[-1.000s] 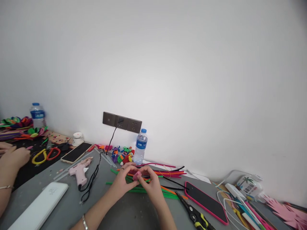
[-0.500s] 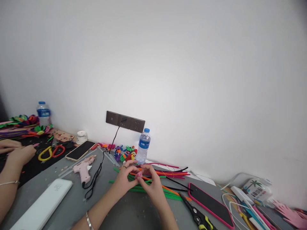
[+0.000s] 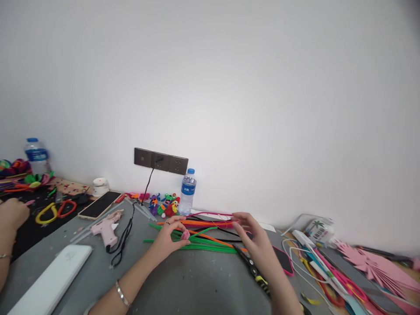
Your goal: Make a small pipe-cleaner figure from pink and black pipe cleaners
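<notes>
My left hand [image 3: 170,238] pinches a small pink curled piece [image 3: 185,235] between thumb and fingers, above the bundle of pipe cleaners. A green pipe cleaner [image 3: 205,230] runs rightward from beside the pink piece; whether they are joined I cannot tell. My right hand [image 3: 254,234] is apart from the left, thumb and fingers spread, at the right ends of the red and pink pipe cleaners [image 3: 206,224]. More green pipe cleaners [image 3: 203,247] lie in front of these. Black pliers with yellow on the handles [image 3: 252,267] rest below my right hand, partly covered by the forearm.
A pink glue gun [image 3: 105,229], a white power bank-like block [image 3: 52,280] and a phone [image 3: 100,204] lie left. A water bottle [image 3: 188,192] stands by the wall beside small pipe-cleaner figures [image 3: 164,204]. Another person's hand [image 3: 15,214] works far left. Pink paper [image 3: 370,262] lies right.
My right hand has left the pink piece and moved right, its fingers spreading. My left hand keeps the pink piece. The view has turned slightly right.
</notes>
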Tool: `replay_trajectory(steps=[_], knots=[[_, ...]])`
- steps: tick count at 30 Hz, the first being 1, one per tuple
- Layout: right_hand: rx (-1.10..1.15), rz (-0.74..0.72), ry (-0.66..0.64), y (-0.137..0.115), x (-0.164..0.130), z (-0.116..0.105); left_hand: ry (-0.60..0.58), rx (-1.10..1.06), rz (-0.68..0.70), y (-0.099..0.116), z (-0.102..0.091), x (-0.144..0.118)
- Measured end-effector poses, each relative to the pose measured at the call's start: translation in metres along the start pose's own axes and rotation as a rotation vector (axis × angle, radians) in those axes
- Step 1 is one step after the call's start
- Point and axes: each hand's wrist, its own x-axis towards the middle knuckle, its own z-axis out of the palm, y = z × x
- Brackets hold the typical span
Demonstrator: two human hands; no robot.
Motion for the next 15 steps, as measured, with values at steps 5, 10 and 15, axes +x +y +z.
replay_trajectory(steps=[5,10,15], knots=[[-0.39,0.265,-0.184,0.059,-0.067,-0.064,-0.121,0.032,0.12,0.006,0.01,-0.008],[-0.639,0.341,-0.158,0.112,-0.117,-0.069,-0.23,0.047,0.116,0.009,0.013,-0.012],[-0.631,0.19,-0.04,0.118,-0.127,-0.059,-0.231,0.049,0.101,0.005,0.011,-0.011]])
